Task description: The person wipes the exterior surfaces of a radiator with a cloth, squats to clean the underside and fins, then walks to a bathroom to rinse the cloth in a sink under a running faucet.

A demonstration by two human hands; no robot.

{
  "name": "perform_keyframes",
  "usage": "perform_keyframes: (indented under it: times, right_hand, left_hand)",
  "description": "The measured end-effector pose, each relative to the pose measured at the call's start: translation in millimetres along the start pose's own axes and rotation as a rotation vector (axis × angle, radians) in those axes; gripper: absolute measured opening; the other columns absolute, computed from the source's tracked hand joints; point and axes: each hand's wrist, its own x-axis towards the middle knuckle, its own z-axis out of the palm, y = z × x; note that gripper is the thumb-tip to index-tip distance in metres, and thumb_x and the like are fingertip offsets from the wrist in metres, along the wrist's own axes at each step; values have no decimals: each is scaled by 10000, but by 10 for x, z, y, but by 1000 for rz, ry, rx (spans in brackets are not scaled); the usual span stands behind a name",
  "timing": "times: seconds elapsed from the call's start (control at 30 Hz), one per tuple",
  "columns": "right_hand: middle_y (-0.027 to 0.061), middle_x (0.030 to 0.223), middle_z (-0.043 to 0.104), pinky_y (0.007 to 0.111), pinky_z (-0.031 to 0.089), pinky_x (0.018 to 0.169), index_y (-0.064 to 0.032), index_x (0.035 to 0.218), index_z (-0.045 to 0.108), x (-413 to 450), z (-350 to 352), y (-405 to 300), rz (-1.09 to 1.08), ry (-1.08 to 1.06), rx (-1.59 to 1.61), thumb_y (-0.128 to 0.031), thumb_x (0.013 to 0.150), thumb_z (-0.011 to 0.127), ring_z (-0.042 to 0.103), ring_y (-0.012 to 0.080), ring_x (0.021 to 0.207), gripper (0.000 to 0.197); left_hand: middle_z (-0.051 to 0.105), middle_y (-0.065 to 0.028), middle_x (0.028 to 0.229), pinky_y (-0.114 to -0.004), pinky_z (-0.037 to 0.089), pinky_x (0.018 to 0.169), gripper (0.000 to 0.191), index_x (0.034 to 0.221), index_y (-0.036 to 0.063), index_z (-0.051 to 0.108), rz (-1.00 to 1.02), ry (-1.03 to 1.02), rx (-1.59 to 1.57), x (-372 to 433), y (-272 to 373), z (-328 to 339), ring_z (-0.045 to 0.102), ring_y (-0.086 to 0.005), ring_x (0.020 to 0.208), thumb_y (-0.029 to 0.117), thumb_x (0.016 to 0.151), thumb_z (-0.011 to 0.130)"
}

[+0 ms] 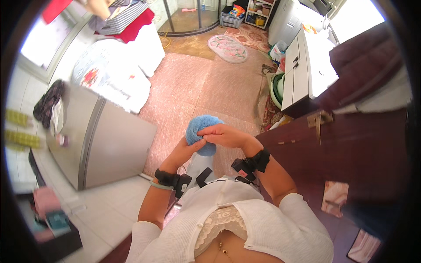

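A fluffy blue plush item [200,126], rounded in outline, is held up in front of my waist; its exact kind is unclear. My left hand [186,149] grips its left side from below, with the thumb across its front. From the right, my right hand [227,134] pinches it near the middle, fingertips close to the left thumb. The fingers behind the plush are hidden. Black straps with small boxes circle both wrists.
A grey refrigerator [121,141] stands to the left, beside a table under a white floral cloth [115,75]. On the right are a dark red door [296,154] and a white cabinet [297,65]. Ahead, an oval floral mat [227,48] lies on the pinkish floor [184,82].
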Motion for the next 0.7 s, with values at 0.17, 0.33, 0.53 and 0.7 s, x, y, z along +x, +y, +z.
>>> perform_keyframes:
  times: [0.17, 0.33, 0.53, 0.7]
  right_hand:
    - [91, 934, 587, 262, 403, 802, -1, 1088, 532, 662, -1105, -16, 124, -56, -184, -179, 859, 482, 519, 139, 886, 295]
    - [72, 877, 614, 253, 430, 742, 14, 975, 588, 740, -2083, 68, 258, 364, 119, -140, 853, 498, 542, 119, 805, 217]
    - [79, 870, 610, 264, 459, 765, 15, 976, 572, 312, -3434, 668, 364, 883, 383, -137, 868, 473, 582, 148, 821, 211]
    - [73, 774, 600, 247, 463, 707, -19, 837, 587, 163, -4395, 1465, 528, 1083, 629, -192, 869, 476, 582, 155, 724, 208]
  left_hand:
    - [585, -65, 990, -288, 427, 816, 339, 1074, -3, 544, -62, 6, 236, 1326, 357, -559, 525, -135, 935, 198, 806, 595]
    - [617, -68, 877, -283, 456, 745, 247, 981, -5, 582, -33, -148, 353, 2590, 946, -827, 561, -122, 827, 153, 793, 598]
    - [607, -38, 805, -260, 459, 681, 226, 922, -29, 584, -19, -70, 286, 4051, 1409, -1187, 541, -84, 742, 152, 788, 607]
    - [605, -27, 825, -259, 457, 690, 230, 927, -21, 584, 33, 16, 334, 5186, 1615, -1361, 543, -87, 755, 155, 781, 612]
